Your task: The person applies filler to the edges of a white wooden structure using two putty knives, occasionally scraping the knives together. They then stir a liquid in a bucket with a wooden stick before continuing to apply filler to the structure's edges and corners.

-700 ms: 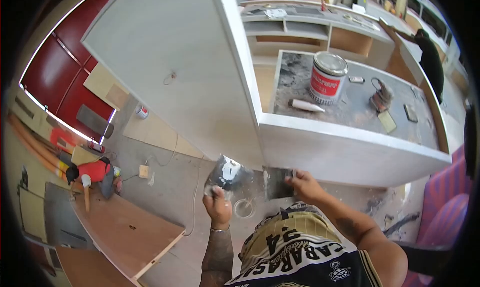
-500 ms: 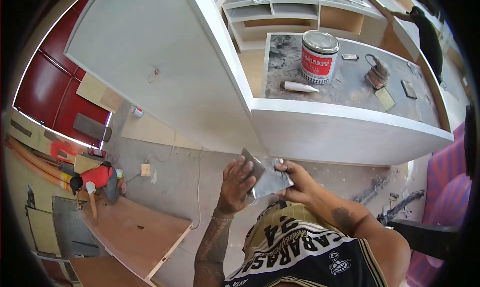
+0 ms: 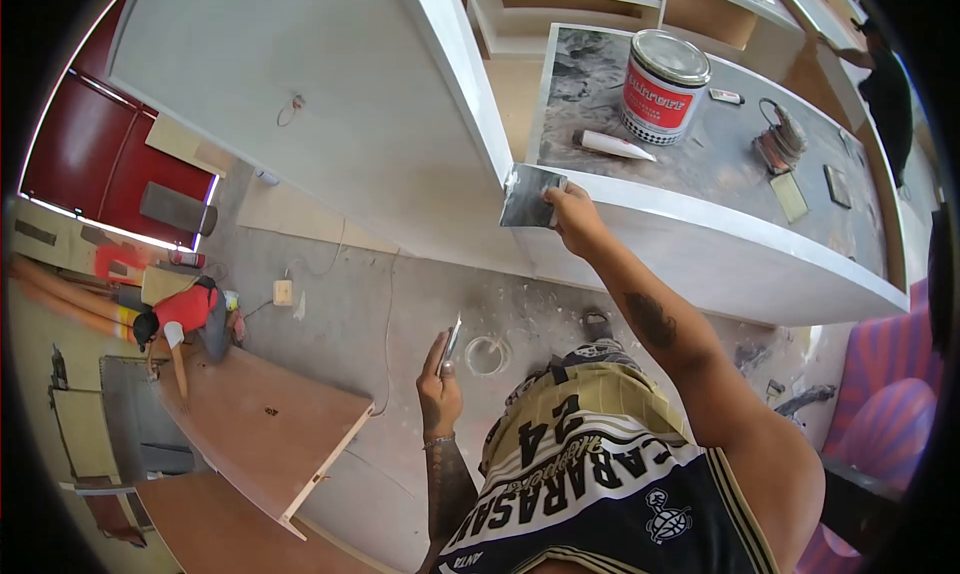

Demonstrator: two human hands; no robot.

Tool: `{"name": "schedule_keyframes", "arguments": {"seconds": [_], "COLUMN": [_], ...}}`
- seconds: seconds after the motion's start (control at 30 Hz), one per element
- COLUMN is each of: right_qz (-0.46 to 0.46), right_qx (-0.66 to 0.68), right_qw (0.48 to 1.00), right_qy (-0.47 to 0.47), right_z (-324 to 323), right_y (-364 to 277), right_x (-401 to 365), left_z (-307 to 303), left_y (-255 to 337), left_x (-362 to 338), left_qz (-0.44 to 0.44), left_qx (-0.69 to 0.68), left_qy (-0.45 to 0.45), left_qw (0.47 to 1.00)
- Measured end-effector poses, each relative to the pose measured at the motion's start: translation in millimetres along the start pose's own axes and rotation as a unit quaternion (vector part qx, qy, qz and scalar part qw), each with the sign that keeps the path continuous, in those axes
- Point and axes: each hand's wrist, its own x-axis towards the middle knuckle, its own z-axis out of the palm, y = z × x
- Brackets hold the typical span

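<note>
Near the junction of the tall pale-grey panel [image 3: 300, 104] and the low white-edged counter [image 3: 730, 259], the right hand [image 3: 575, 217] grips a flat, dark grey, rectangular metal scraper [image 3: 528, 198] by one side, thumb and fingers closed on it. Blade position: across the corner, in front of the meeting white edges; contact with them cannot be told. Pale smears visible at its rim.

Left hand [image 3: 438, 392]: lower, over the grey concrete floor [image 3: 350, 304], fingers closed around a thin metal plate [image 3: 452, 342] seen almost edge-on, tilted, pale material at its upper tip. In the head view, a whitish ring-shaped mark or object [image 3: 487, 356] shows just right of it; which of the two cannot be told.

Counter top, left to right: white tube with dark cap [image 3: 613, 146], lying beside a red-and-white metal can [image 3: 665, 89], upright, lid on; small white tube [image 3: 727, 96]; reddish-grey dusty tool [image 3: 780, 146]; yellowish flat pad [image 3: 789, 197]; dark rectangular block [image 3: 838, 186].

Far left: a person in a red top [image 3: 190, 309] bends over a brown wooden panel [image 3: 265, 399], one arm extended onto it.
</note>
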Motion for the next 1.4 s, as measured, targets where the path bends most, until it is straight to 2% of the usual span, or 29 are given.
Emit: {"name": "schedule_keyframes", "arguments": {"seconds": [0.1, 0.2, 0.3, 0.4, 0.63, 0.9, 1.0, 1.03, 1.1, 1.13, 1.17, 1.2, 1.23, 1.27, 1.33, 1.4], "right_qz": [-0.022, 0.002, 0.032, 0.045, -0.014, -0.135, -0.144, -0.174, -0.155, -0.113, -0.083, 0.002, 0.013, 0.04, 0.039, 0.03], "right_qx": [-0.017, -0.042, 0.029, 0.054, 0.068, -0.019, -0.064, -0.021, 0.057, 0.033, 0.026, -0.018, -0.003, 0.02, -0.025, -0.025], "right_qw": [1.0, 0.999, 0.999, 0.997, 0.997, 0.99, 0.987, 0.983, 0.985, 0.993, 0.996, 0.999, 0.999, 0.998, 0.997, 0.999], "right_qy": [0.012, 0.003, 0.018, -0.008, -0.044, -0.042, -0.023, -0.052, -0.041, 0.021, 0.028, 0.039, 0.052, 0.043, 0.065, 0.022], "right_z": [11.2, 15.2, 39.7, 39.2, 64.7, 113.6, 88.6, 73.4, 36.3, 23.3, 7.6, 0.6, 13.0, -1.9, 13.8, 7.3], "right_y": [0.3, -1.6, -37.5, -39.6, -87.8, -181.8, -195.3, -189.0, -153.4, -131.3, -102.8, -84.3, -79.4, -46.4, -49.6, -32.5], "right_x": [6.1, 23.2, -0.8, 5.4, -17.6, -80.3, -95.9, -94.9, -64.3, -50.9, -33.5, -23.1, -38.7, -6.1, -20.8, 2.4], "left_z": [4.2, 6.9, 11.0, 18.6, 25.1, 25.4, 28.7, 27.2, 27.7, 28.0, 26.0, 24.4, 25.4, 24.4, 23.0, 20.8], "left_y": [1.7, 0.2, 3.3, -0.3, -15.8, -12.7, -7.5, -6.7, -4.2, -3.0, -2.1, -1.4, -4.7, -4.0, -0.8, 1.5], "left_x": [-3.4, -0.9, 4.4, 9.7, 24.3, 32.1, 34.1, 34.0, 32.6, 30.6, 28.4, 28.7, 29.0, 27.4, 24.4, 21.5], "left_qz": [-0.005, 0.006, -0.002, 0.018, 0.051, 0.043, 0.051, 0.053, 0.055, 0.046, 0.036, 0.03, 0.073, 0.068, 0.057, 0.046], "left_qx": [-0.002, 0.007, -0.006, -0.03, -0.047, -0.07, -0.045, -0.043, -0.046, -0.057, -0.066, -0.072, -0.05, -0.047, -0.039, -0.036], "left_qy": [0.012, 0.013, 0.006, 0.005, -0.021, -0.046, -0.056, -0.057, -0.053, -0.051, -0.051, -0.051, -0.033, -0.032, -0.033, -0.038], "left_qw": [1.0, 1.0, 1.0, 0.999, 0.997, 0.996, 0.996, 0.996, 0.996, 0.996, 0.996, 0.996, 0.996, 0.996, 0.997, 0.998]}}
